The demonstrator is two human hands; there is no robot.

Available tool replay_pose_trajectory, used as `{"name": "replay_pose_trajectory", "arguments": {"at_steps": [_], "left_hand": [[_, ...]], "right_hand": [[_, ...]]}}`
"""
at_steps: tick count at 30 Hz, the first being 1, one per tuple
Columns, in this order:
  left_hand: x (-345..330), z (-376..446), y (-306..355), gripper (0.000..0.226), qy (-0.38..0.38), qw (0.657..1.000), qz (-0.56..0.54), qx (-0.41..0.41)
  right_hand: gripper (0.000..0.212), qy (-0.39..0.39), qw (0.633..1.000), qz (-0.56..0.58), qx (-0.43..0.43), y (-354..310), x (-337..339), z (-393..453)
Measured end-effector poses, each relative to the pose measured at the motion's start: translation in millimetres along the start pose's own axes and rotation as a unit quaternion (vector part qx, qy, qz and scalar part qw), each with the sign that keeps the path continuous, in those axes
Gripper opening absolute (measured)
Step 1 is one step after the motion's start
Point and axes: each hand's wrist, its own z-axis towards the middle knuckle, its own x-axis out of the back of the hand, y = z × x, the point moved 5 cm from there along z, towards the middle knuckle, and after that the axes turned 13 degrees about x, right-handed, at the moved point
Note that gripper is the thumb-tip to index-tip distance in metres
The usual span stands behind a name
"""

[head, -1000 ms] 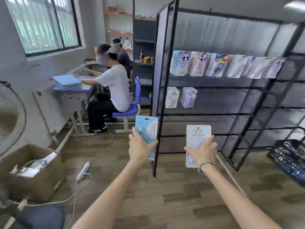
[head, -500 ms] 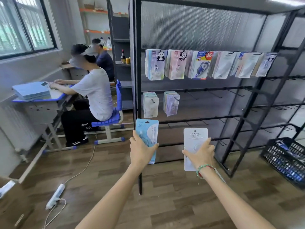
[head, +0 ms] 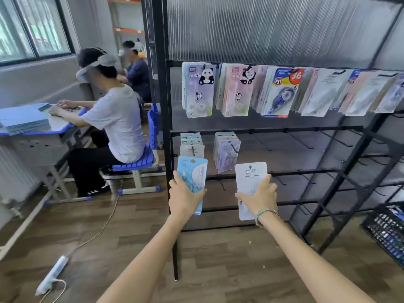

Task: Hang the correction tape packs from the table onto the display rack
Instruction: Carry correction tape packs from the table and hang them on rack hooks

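Black display rack point(head: 166, 127), wood floor | left hand point(head: 185, 199) outstretched, fingers gripping blue pack point(head: 193, 171) | right hand point(head: 258, 199) outstretched, fingers gripping white pack point(head: 251, 173) | hung packs point(head: 199, 90) read "PANDA", "36"

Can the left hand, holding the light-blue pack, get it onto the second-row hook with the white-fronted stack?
Probably yes. The left hand holds the light-blue pack just below the white-fronted stack on that hook, with nothing between them. The hook already looks fairly full, though.

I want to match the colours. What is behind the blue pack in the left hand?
Behind the blue pack hangs a stack of packs; its lower part is covered.
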Motion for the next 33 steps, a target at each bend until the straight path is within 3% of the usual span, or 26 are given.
{"name": "replay_pose_trajectory", "arguments": {"at_steps": [11,19,33], "left_hand": [[-37.2,64.9,11.4,0.113,0.016,0.998,0.042,0.049],[-50.8,76.2,15.2,0.112,0.023,0.997,0.057,0.047],[-79.2,111.5,24.5,0.117,0.005,0.997,-0.027,0.074]], "right_hand": [[0.112,-0.055,0.997,0.029,0.038,5.7,-46.7,103.3],[0.119,-0.073,0.995,0.039,0.051,14.9,-63.1,125.6],[0.130,-0.094,0.994,0.037,0.048,15.5,-89.5,153.9]]}}
